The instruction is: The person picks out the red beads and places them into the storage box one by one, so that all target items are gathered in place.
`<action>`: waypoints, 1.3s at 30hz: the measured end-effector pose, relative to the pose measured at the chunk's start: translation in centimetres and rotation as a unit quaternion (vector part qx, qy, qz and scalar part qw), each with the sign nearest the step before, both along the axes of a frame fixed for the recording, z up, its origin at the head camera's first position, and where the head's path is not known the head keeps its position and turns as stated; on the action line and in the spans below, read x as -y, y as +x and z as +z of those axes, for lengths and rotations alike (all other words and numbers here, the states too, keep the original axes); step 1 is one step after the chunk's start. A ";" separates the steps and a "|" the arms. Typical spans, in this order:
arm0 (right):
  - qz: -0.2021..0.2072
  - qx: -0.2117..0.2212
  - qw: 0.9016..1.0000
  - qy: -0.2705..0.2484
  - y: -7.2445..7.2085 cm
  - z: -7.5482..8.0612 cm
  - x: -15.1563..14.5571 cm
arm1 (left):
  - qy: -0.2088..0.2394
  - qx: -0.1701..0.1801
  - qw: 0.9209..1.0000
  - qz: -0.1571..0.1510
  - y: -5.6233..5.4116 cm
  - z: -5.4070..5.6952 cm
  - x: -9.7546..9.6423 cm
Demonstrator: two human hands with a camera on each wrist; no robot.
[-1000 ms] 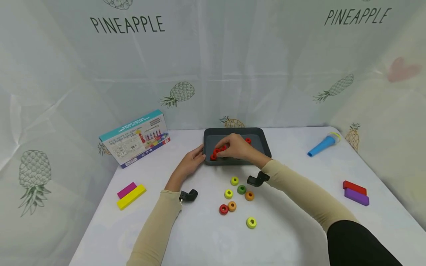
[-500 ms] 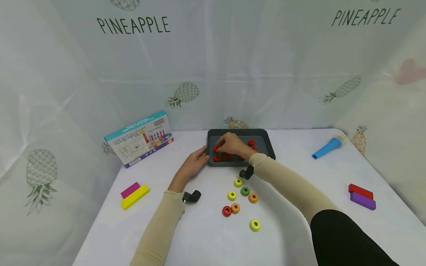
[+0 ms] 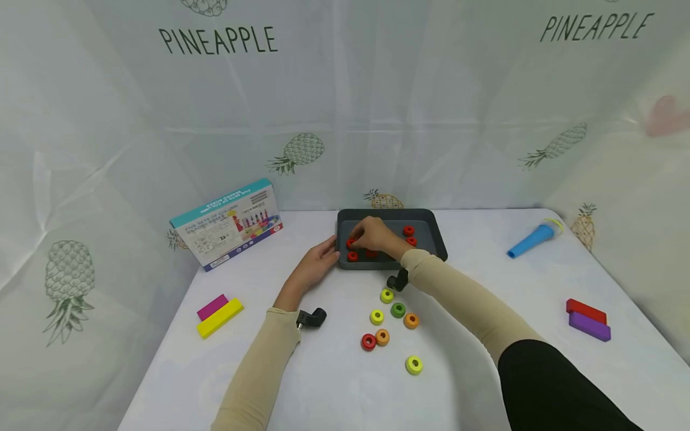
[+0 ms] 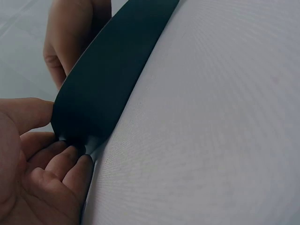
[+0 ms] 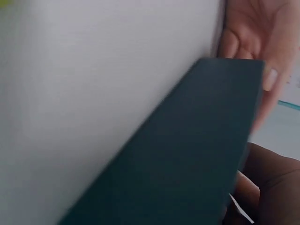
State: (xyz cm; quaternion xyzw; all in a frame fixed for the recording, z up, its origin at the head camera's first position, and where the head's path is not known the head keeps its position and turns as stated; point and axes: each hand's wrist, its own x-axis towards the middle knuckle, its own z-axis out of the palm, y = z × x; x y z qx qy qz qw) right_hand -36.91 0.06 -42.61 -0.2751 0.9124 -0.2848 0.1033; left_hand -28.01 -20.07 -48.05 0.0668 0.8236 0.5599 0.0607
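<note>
A dark grey tray (image 3: 439,242) sits near the table's back edge with several red rings inside, such as one red ring (image 3: 408,230) at its right. My left hand (image 3: 315,263) holds the tray's near left corner, the thumb against its outer wall and the fingers curled at its lower edge in the left wrist view. Over the tray's left part, my right hand (image 3: 374,234) pinches a red bead ring (image 3: 351,243) with its fingertips. Another red ring (image 3: 353,256) lies just in front of it. In the right wrist view the tray wall (image 5: 187,140) hides most of the right fingers.
Loose rings lie in front of the tray, including a green ring (image 3: 398,309), a yellow ring (image 3: 414,364) and a red ring (image 3: 369,342). A box (image 3: 226,224) and yellow block (image 3: 220,318) are left; a blue toy microphone (image 3: 530,239) and purple block (image 3: 590,326) are right.
My right hand has shifted slightly within the tray, and the red rings near its fingers have spread apart. My left hand stays at the tray corner. The head view has turned slightly.
</note>
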 end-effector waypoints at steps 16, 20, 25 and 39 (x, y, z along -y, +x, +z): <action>0.023 0.005 0.999 -0.035 3.2 3.1 -1.4 | -0.017 0.013 1.000 0.015 0.1 0.2 0.4; 0.035 0.011 0.998 -0.057 4.8 3.1 -2.3 | -0.014 0.021 1.000 0.008 0.1 0.0 0.3; 0.050 0.020 0.994 -0.097 6.9 3.6 -3.3 | -0.014 0.013 1.000 0.010 0.0 -0.2 0.2; 0.139 0.066 0.982 -0.108 14.9 1.9 -6.0 | -0.012 0.012 1.000 0.013 -0.1 0.0 -0.1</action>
